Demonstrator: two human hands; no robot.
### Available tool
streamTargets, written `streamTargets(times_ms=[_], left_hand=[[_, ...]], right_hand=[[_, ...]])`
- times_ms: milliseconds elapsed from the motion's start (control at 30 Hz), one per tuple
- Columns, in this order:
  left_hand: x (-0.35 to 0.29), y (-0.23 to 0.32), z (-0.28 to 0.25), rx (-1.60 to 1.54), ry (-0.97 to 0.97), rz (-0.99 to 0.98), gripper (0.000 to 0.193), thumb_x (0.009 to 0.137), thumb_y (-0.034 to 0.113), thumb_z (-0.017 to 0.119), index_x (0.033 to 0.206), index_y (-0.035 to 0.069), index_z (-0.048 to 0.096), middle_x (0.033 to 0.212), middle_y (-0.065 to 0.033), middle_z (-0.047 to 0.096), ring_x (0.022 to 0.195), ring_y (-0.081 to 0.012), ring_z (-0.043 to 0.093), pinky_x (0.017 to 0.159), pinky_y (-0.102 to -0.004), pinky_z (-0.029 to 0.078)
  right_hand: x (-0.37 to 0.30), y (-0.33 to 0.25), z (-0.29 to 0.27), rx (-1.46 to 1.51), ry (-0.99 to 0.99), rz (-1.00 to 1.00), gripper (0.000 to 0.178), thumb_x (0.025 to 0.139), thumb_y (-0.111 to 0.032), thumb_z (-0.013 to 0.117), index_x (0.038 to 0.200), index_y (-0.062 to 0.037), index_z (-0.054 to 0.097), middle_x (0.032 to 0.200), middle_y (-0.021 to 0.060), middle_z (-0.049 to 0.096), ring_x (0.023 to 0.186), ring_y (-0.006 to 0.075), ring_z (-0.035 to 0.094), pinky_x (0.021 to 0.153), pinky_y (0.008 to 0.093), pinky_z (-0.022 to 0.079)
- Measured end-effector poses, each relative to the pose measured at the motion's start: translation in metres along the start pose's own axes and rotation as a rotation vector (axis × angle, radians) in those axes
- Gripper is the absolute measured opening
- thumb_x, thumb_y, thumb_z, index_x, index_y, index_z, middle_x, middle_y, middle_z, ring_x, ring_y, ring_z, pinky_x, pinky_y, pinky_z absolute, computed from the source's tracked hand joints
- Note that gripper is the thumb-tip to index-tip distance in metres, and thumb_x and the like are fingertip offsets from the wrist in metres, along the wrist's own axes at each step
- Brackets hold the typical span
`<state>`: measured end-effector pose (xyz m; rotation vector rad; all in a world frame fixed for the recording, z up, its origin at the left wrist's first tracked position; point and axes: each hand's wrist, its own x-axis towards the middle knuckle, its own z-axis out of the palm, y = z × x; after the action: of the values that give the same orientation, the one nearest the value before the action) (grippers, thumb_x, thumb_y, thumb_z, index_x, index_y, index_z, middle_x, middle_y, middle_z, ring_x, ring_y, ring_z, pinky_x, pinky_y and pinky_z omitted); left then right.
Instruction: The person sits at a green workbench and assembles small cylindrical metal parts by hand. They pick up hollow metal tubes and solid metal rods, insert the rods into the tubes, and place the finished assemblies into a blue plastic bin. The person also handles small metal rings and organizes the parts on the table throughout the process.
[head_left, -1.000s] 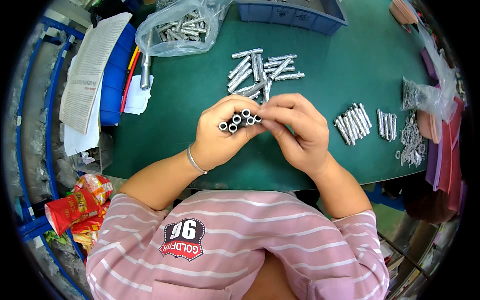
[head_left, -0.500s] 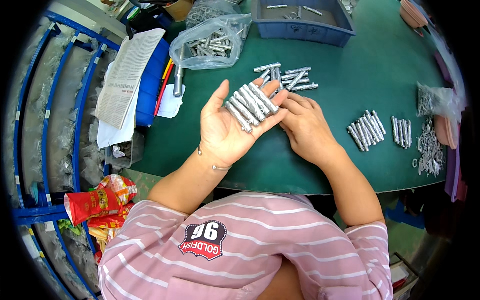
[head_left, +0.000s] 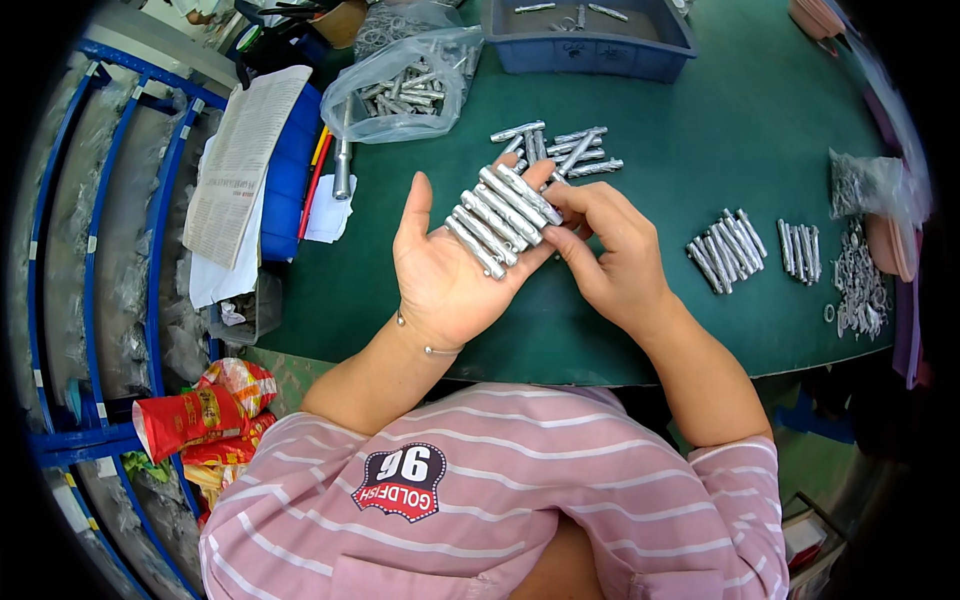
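On the upturned palm of my left hand [head_left: 440, 265] lies a row of several short silver metal rods [head_left: 503, 217], side by side, some with a small knob at one end. The fingers stretch out beneath them, partly hidden. My right hand [head_left: 615, 255] comes in from the right, thumb and forefinger closed around the end of the outermost rod at the left fingertips. Just beyond both hands, a loose pile of similar rods [head_left: 578, 152] lies on the green table [head_left: 600, 350].
A clear plastic bag [head_left: 400, 125] of rods and a blue-grey bin [head_left: 590, 62] stand at the back. To the right lie two rod groups [head_left: 726, 250] [head_left: 800, 250] and small loose metal rings [head_left: 860, 290]. A newspaper [head_left: 245, 160] and blue shelving [head_left: 150, 230] are leftward.
My right hand has turned; its thumb now shows at the end of the outermost rod. The rods on my left palm have spread slightly. The whole view has shifted a little.
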<state>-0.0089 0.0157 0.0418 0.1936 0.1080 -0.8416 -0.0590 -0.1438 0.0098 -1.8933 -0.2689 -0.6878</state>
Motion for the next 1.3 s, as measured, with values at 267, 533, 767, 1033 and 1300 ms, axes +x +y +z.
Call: streamTargets(times_ms=[267,533,767,1033,1300], left_hand=[[0.003,-0.002,-0.003,-0.008,-0.018,0.002,0.071,0.093,0.054,0.034,0.144,0.006,0.026,0.151,-0.0130,0.025,0.138,-0.0303,0.025,0.111,-0.0559,0.016],[0.004,-0.003,-0.005,-0.060,0.004,0.005,0.070,0.093,0.053,0.034,0.145,0.007,0.024,0.152,-0.0136,0.024,0.139,-0.0301,0.023,0.114,-0.0505,0.014],[0.004,-0.001,-0.004,-0.043,-0.044,-0.009,0.071,0.093,0.054,0.035,0.145,0.006,0.023,0.152,-0.0146,0.021,0.140,-0.0317,0.019,0.113,-0.0493,0.016],[0.005,-0.002,-0.003,-0.079,0.003,-0.014,0.073,0.091,0.056,0.039,0.142,0.005,0.029,0.151,-0.0169,0.023,0.140,-0.0350,0.019,0.113,-0.0488,0.018],[0.006,0.001,-0.006,-0.043,-0.017,-0.013,0.075,0.090,0.058,0.039,0.142,0.005,0.029,0.151,-0.0166,0.023,0.139,-0.0338,0.021,0.113,-0.0479,0.016]], right_hand=[[-0.002,0.001,-0.003,-0.013,0.022,0.143,0.014,0.086,-0.005,0.061,0.099,0.0012,0.063,0.075,0.0107,0.058,0.063,0.0195,0.056,0.057,0.0284,0.045],[0.000,-0.003,0.003,0.059,0.107,0.147,0.016,0.084,-0.003,0.064,0.099,-0.0002,0.062,0.079,0.0092,0.056,0.065,0.0191,0.054,0.057,0.0286,0.045],[0.000,-0.003,0.000,-0.009,0.039,-0.072,0.022,0.078,-0.001,0.068,0.098,-0.0015,0.061,0.081,0.0087,0.054,0.068,0.0191,0.055,0.059,0.0280,0.045],[-0.002,0.001,0.001,-0.050,-0.007,-0.015,0.018,0.075,0.000,0.071,0.090,-0.0006,0.060,0.081,0.0094,0.054,0.069,0.0203,0.057,0.060,0.0292,0.048],[0.000,-0.004,0.001,-0.055,-0.027,0.018,0.016,0.076,-0.001,0.070,0.089,-0.0001,0.060,0.081,0.0100,0.056,0.068,0.0207,0.056,0.059,0.0297,0.047]])
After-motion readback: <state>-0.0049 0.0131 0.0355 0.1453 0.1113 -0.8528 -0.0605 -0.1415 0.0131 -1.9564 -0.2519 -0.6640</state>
